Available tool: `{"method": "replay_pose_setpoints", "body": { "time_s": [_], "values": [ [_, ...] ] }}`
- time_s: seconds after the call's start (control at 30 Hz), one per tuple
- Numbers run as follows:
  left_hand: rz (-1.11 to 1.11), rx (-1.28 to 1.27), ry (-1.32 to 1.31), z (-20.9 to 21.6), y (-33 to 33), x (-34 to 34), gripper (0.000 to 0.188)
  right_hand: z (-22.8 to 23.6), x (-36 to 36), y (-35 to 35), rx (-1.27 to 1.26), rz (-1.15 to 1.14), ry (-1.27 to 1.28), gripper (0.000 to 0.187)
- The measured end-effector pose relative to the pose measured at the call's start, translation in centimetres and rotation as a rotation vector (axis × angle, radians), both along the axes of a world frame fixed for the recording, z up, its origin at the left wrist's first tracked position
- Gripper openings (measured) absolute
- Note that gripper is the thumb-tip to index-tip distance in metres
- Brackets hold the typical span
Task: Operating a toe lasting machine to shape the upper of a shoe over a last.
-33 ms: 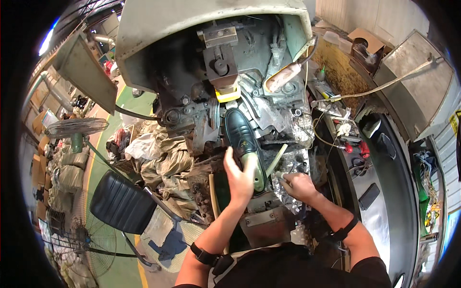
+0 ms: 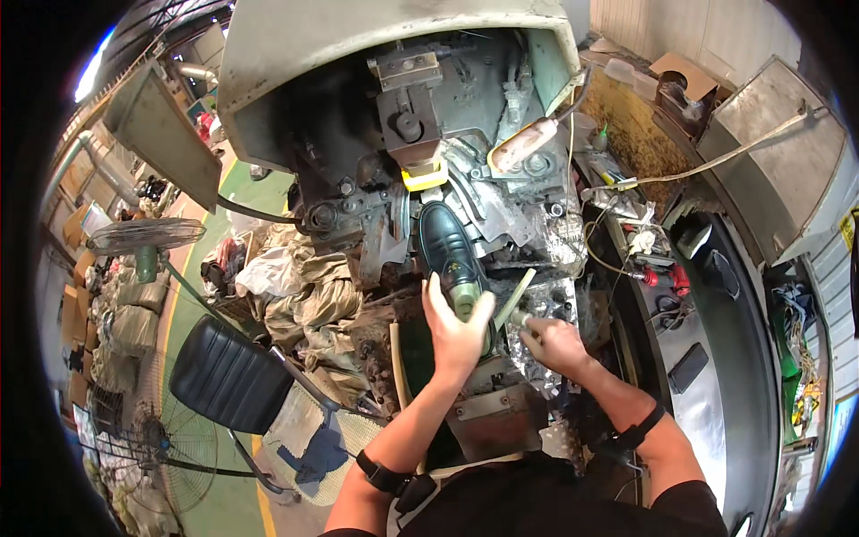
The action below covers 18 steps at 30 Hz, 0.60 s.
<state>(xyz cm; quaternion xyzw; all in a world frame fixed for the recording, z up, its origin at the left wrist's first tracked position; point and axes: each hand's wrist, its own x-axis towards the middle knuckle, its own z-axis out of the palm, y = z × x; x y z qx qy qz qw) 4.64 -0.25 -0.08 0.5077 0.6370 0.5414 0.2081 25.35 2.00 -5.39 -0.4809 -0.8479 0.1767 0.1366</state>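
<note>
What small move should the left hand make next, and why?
Perhaps ease the black shoe slightly toward the yellow piece: the left hand sits around the shoe's heel end, and its toe points that way.

At the centre, a black shoe (image 2: 445, 237) looks leathery, smooth and glossy. At twelve o'clock, the machine hood (image 2: 394, 22) looks like painted metal, matt and scuffed. At two, a box (image 2: 687, 75) is dull cardboard. At four, a smooth metal strip (image 2: 701, 425) gleams beside a matt dark belt (image 2: 750, 394). At eight, the padded chair back (image 2: 228, 371) has a soft sheen; at nine, cloth bundles (image 2: 309, 291) look creased and matt.
</note>
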Motion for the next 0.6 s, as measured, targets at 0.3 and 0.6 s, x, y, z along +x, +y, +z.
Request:
{"method": "replay_pose_setpoints", "body": {
  "time_s": [0.3, 0.6],
  "values": [
    [0.093, 0.077, 0.204, -1.8, 0.8, 1.6, 0.103, -1.5, 0.1, 0.9, 0.044, -0.090, 0.170, 0.023],
    [0.096, 0.073, 0.195, -2.1, 0.5, 1.7, 0.100, -0.6, 0.2, 0.6, -0.096, -0.126, 0.209, 0.024]
  ]
}}
